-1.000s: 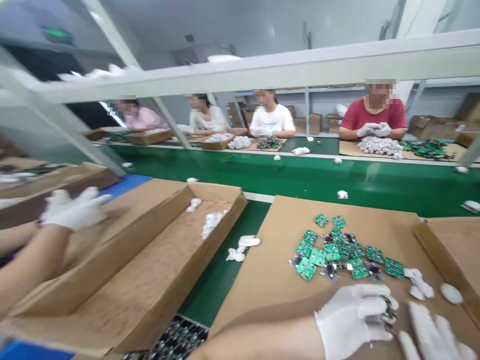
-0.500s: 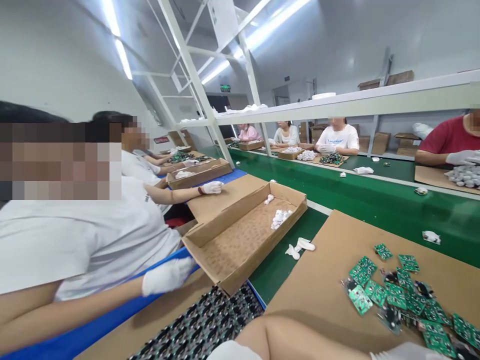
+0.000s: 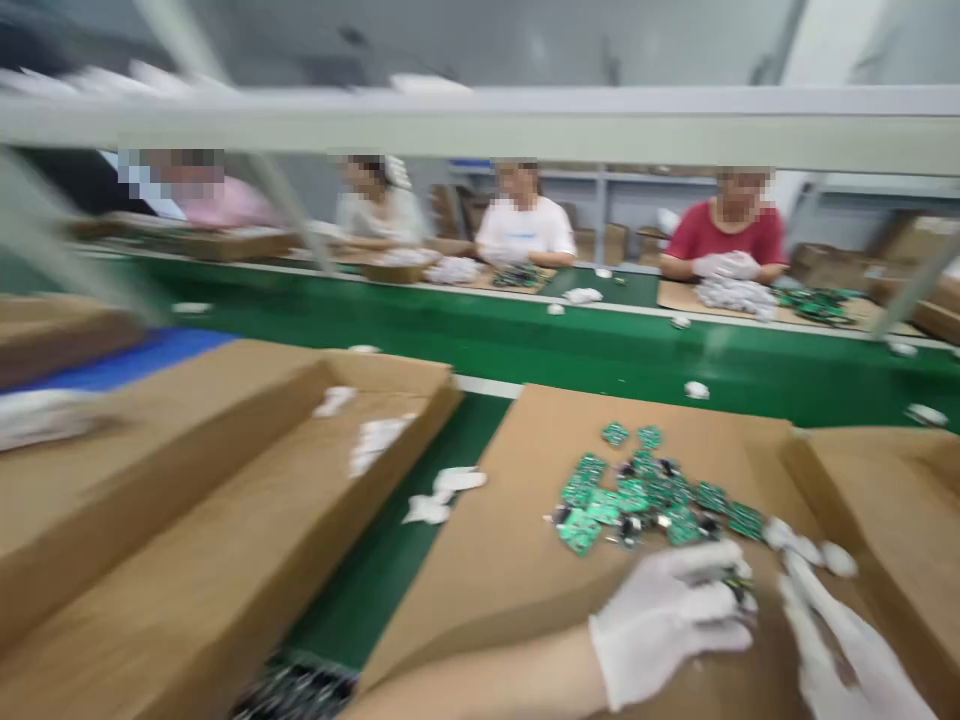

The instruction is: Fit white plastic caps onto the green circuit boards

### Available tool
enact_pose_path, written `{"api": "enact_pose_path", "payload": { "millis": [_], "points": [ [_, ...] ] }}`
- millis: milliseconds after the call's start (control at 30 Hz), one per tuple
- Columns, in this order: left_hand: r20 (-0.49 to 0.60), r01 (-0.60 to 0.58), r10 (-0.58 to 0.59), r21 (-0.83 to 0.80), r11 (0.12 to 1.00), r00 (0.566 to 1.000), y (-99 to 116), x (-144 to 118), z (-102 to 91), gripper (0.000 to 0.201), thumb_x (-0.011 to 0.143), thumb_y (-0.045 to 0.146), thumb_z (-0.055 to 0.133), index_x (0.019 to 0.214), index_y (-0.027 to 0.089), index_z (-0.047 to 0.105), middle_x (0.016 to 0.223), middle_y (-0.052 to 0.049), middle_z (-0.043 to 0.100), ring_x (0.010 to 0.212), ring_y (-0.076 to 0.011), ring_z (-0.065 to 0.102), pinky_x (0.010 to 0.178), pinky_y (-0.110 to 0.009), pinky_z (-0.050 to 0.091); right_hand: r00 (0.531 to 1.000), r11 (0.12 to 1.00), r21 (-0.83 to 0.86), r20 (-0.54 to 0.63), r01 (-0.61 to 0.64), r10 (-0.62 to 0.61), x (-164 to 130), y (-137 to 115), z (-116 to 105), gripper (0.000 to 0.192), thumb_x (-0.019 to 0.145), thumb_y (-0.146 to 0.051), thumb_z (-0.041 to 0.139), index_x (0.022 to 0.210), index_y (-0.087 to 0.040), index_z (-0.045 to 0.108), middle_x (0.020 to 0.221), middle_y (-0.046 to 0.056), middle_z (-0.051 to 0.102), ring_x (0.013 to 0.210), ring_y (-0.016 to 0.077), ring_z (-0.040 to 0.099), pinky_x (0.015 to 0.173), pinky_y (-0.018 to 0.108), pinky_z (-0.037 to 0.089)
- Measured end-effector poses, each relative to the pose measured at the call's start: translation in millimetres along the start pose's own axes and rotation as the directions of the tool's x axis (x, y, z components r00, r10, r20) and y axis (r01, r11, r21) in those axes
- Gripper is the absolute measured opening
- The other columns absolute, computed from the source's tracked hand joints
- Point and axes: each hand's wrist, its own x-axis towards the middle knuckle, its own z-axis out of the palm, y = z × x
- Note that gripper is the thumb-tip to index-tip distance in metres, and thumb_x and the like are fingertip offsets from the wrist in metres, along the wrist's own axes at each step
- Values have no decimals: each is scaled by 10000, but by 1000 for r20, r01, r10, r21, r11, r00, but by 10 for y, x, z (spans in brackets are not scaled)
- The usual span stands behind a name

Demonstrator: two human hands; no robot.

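My left hand, in a white glove, is closed around a small circuit board, of which only a dark green edge shows between the fingers. To its right, my right hand, also gloved, has its fingers stretched out with a gap between them. Its fingertips are close to several small white bundles; blur hides whether they touch. Beyond my hands, a pile of green circuit boards with dark parts lies on a cardboard sheet.
A long cardboard tray with white pieces is at left, another cardboard box at right. Crumpled white pieces lie between tray and sheet. A green conveyor carries white bundles; several people work across it beneath a white shelf.
The view has swung right and is blurred. Both my hands now show near the board pile, where earlier my left arm and part of a glove appeared at the bottom edge.
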Motion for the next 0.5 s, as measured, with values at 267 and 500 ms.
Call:
{"api": "enact_pose_path", "payload": {
  "millis": [267,500],
  "points": [
    [-104,112,-125,-126,986,987,130,-65,-42,418,673,420,886,1064,303,797,1180,-65,751,1030,-232,697,934,-366,545,881,571,679,272,-461,388,-53,-291,-263,435,776,-563,751,1048,-228,808,1160,131,754,830,250,768,778,323,640],
    [-99,87,-94,-69,994,991,118,-92,-8,440,683,424,874,1095,294,791,1229,-107,735,1153,-319,666,1022,-461,502,905,602,695,182,-394,383,-64,-485,-145,408,736,-549,801,962,-209,828,995,120,796,721,219,753,696,284,649]
  ]
}}
